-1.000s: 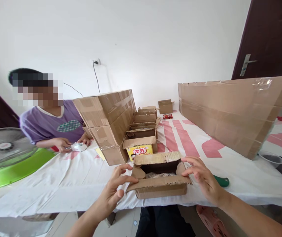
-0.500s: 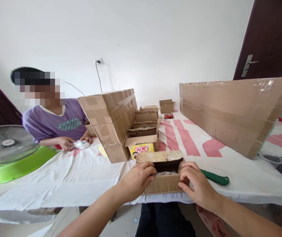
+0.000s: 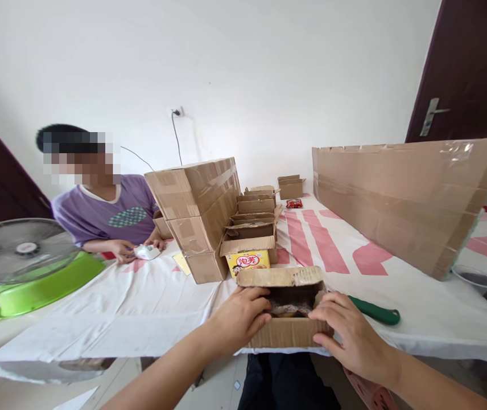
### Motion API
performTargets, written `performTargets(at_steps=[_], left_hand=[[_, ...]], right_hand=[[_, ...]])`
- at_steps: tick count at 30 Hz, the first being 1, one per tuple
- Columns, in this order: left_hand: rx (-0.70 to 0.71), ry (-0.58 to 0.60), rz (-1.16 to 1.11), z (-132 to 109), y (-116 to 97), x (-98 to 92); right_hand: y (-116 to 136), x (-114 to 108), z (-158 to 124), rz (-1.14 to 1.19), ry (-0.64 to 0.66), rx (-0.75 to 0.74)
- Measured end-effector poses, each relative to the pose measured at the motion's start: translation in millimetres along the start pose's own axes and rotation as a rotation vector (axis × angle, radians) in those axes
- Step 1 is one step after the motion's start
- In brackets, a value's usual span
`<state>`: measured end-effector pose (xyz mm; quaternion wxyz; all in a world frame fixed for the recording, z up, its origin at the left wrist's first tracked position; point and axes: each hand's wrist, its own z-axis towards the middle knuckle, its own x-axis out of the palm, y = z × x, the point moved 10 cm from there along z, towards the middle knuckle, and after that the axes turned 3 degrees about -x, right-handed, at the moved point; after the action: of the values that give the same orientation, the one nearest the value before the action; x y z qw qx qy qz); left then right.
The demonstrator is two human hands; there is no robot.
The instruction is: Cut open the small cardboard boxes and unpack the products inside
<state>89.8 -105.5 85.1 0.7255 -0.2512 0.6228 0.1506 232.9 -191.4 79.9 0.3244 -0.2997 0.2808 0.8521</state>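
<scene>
Brown cardboard carton (image 3: 292, 333) sits open at near edge of cloth-covered tabletop (image 3: 431, 319), far flap up, crinkled clear plastic (image 3: 288, 309) inside. Left hand (image 3: 239, 316): fingers curled narrow, holding carton's left end. Right hand (image 3: 350, 330): fingers bent, holding right end, thumb at near wall. Green handle (image 3: 375, 311) just beyond right hand. Yellow snack box (image 3: 250, 262) beyond carton, leftward. Far left, person in purple shirt (image 3: 102, 210) touches small white object (image 3: 147, 251).

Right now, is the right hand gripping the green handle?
No: the right hand is at the open cardboard box, while the green handle lies on the tablecloth.
</scene>
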Motion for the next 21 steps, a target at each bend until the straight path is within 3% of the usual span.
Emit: performTargets(at_steps=[5,11,15,21], left_hand=[[0.012,0.009,0.01,-8.3,-8.4,15.2],[-0.001,-0.01,0.018,-16.8,-13.5,15.5],[0.007,-0.03,0.011,-18.1,-18.9,6.0],[-0.007,-0.262,0.154,-10.3,-6.3,-24.5]], right_hand=[[12.2,3.8,-6.3,-0.024,0.017,-0.041],[17.4,7.9,-16.2,-0.039,0.011,-0.076],[18.9,7.9,-18.5,-0.032,0.004,-0.102],[24.9,5.2,-21.3,-0.014,-0.019,-0.122]])
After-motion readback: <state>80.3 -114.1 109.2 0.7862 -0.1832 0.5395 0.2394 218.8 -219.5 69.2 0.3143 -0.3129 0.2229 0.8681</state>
